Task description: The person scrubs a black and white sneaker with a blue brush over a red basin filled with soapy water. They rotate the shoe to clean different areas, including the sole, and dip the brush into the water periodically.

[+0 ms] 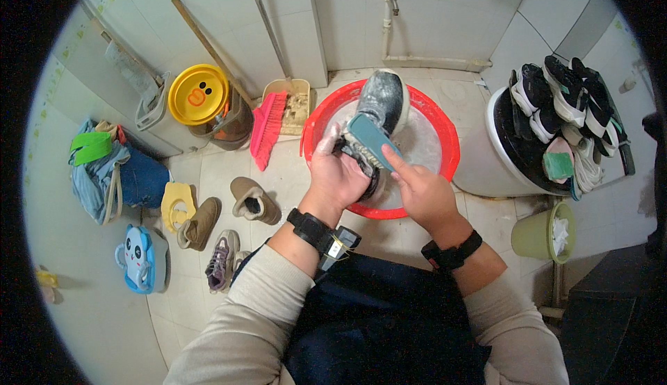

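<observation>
A wet black sneaker (383,98) with a white sole and suds on its toe is held over a red plastic basin (449,148) of cloudy, soapy water. My left hand (336,174) cups the shoe at its ankle end, palm up, thumb raised along the side. In my right hand (422,187) is a blue-green scrub brush (371,137), its pale bristles turned to the shoe's upper near the laces and opening. My right forefinger lies along the brush back. The lower part of the shoe's opening is partly hidden by my left hand and the brush.
Several black-and-white shoes (565,95) and a green soap bar (557,166) lie on a round lid at right, above a green wastebin (531,234). Left stand a pink broom (268,129), a dustpan (289,109), a yellow-lidded bin (198,93), tan boots (255,200) and a sneaker (223,260).
</observation>
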Available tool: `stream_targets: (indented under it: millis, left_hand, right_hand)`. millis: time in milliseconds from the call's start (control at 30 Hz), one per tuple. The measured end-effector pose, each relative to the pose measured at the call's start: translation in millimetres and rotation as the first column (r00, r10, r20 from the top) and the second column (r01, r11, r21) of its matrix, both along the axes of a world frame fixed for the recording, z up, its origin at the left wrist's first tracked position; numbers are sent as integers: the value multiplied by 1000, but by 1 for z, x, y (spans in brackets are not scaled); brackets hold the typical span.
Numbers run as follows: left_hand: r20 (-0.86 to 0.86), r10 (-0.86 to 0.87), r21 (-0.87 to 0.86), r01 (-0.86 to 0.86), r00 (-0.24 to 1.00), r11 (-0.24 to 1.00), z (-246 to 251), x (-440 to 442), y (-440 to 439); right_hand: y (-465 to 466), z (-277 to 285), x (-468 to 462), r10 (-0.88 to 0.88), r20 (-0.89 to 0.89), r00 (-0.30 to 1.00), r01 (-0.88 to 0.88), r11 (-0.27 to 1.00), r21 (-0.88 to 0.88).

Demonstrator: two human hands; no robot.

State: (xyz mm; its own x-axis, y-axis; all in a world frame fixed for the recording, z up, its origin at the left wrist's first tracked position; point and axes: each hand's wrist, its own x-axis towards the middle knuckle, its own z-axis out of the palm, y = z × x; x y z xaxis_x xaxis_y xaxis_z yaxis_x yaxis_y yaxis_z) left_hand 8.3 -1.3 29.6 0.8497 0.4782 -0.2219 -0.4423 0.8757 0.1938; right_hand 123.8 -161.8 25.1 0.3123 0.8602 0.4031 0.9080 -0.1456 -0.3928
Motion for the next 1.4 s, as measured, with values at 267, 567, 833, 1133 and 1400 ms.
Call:
stream_targets:
  millis: [267,567,833,1133,1400]
  left_hand:
    - [107,196,-48,-192,975,980,-12,-4,12]
    - [-150,-15,-123,-4,989,992,-15,10,-13]
    - [157,190,-120,-173,969,978,-13,-6,40]
    - [121,150,-111,-137,981,984,-7,15,10]
    - [0,-403,103,401,915,910,31,10,-8]
  right_hand:
    - [-9,-4,-9,152,-36,988,-154,987,-39]
    - [5,17,6,-87,-103,991,92,995,45]
    - [-5,-12,-4,-27,-495,869,0,999,-54]
    - [16,-13,-21,-80,-540,838,127,991,51]
    - [15,-19,6,-99,-979,176,54,994,-91]
